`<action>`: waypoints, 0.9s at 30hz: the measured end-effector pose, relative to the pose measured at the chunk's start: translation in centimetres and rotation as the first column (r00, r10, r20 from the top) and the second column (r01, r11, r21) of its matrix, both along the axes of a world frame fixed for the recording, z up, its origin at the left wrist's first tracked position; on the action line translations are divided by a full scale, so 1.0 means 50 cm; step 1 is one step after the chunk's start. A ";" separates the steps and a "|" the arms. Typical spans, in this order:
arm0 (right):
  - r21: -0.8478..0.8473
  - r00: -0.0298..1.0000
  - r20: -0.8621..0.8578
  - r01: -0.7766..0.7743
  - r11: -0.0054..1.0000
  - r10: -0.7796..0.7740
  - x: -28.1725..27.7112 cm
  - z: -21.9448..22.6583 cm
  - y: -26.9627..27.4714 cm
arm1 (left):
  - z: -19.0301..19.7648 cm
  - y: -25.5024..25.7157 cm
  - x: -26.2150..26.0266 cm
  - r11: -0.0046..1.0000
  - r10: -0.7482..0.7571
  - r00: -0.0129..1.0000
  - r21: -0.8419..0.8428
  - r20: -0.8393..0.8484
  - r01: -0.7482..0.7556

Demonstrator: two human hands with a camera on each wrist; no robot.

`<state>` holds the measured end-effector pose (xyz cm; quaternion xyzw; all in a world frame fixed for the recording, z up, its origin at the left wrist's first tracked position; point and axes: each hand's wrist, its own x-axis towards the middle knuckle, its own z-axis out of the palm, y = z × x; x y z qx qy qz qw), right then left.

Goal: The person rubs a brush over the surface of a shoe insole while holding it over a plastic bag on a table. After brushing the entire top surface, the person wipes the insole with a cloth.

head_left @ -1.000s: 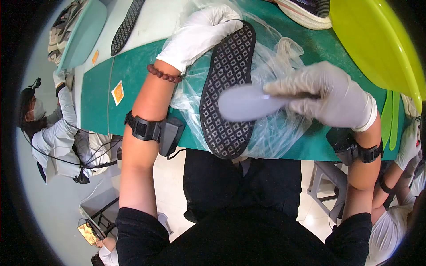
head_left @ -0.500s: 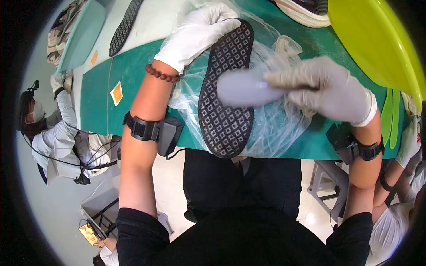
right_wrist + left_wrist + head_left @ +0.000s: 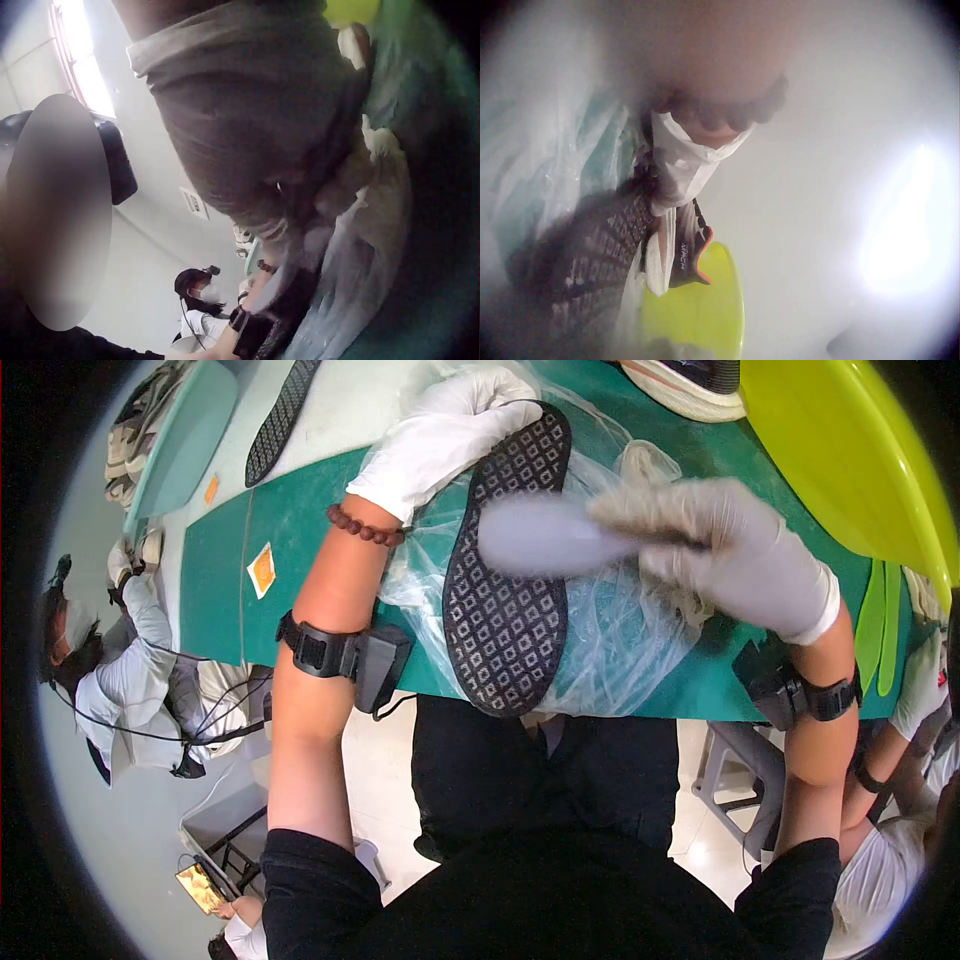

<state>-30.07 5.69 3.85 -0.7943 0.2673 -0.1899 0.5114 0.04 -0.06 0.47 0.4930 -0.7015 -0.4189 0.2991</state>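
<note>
A long black shoe sole [image 3: 510, 630] with a grid of pale diamonds lies patterned side up over crumpled clear plastic. At its far end, my white-gloved left hand [image 3: 440, 435] grips the edge, thumb on top. The gloved right hand [image 3: 735, 550] holds a pale oval brush [image 3: 550, 535], blurred by motion, by its narrow end. That brush overlaps the middle of the sole, lying crosswise. In the left wrist view, the patterned sole [image 3: 592, 270] is seen at a slant beside the plastic. The right wrist view shows the back of the right glove [image 3: 255, 112], dim and close.
Clear plastic [image 3: 620, 650] spreads over the green table mat [image 3: 310, 530]. A lime-green basin [image 3: 850, 450] and a sneaker [image 3: 690, 385] stand far right. Another patterned sole [image 3: 285, 420] lies far left, near a teal basin [image 3: 195, 435] holding shoes. Other people sit at both sides.
The brush and right hand have shifted slightly left and toward the far end of the sole. My left hand keeps its grip, and the sole has barely moved.
</note>
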 end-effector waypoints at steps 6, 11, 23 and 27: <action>0.056 0.991 -0.116 -0.056 0.997 0.062 -0.011 0.035 0.007 | 0.004 -0.001 -0.005 0.996 -0.019 0.999 -0.091 0.049 0.023; -0.195 0.980 -0.079 0.162 0.967 -0.180 -0.006 0.003 -0.005 | 0.005 0.001 -0.007 0.998 0.010 0.996 -0.061 0.094 -0.005; -0.119 0.976 -0.144 0.147 0.982 -0.164 -0.007 0.023 -0.001 | 0.002 -0.001 -0.011 0.996 0.005 0.999 -0.090 0.047 -0.001; 0.079 0.946 -0.215 -0.230 0.970 0.242 -0.010 0.056 0.011 | 0.010 0.005 -0.014 0.997 0.003 1.000 -0.073 0.027 -0.001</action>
